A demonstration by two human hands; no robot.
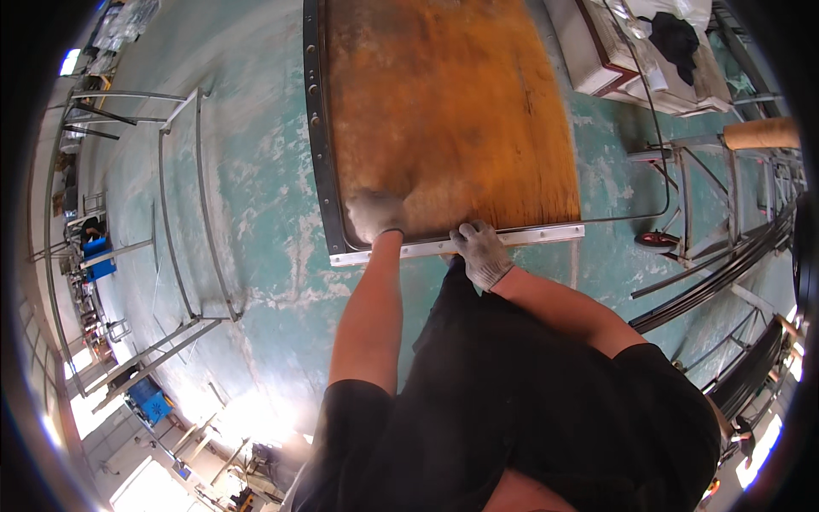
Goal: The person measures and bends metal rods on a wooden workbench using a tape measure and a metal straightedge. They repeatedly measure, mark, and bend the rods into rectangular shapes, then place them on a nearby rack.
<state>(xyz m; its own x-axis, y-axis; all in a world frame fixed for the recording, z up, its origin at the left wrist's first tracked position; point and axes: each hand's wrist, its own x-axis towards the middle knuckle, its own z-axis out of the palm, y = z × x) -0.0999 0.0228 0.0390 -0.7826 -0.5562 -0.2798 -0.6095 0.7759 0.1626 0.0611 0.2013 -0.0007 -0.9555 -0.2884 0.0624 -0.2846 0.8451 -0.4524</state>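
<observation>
A large table with a rust-brown top (pixel 452 102) lies before me. A dark strip with holes (pixel 317 141) edges its left side, and a pale metal strip (pixel 546 234) edges the near side. A thin metal rod (pixel 618 221) runs along the near edge and extends past the right corner. My left hand (pixel 375 215), in a grey-white glove, is over the near left corner; motion blurs its fingers. Beside the middle of the near edge, my right hand (pixel 483 254), in a grey knit glove, has its fingers curled over the rod and strip.
Green, worn floor (pixel 264 171) surrounds the table. A metal tube frame (pixel 203 213) stands to the left. On the right are a wheeled metal rack (pixel 682 200) and a bundle of dark long strips (pixel 717 273). Pale boxes (pixel 589 51) with a black cloth stand at the far right.
</observation>
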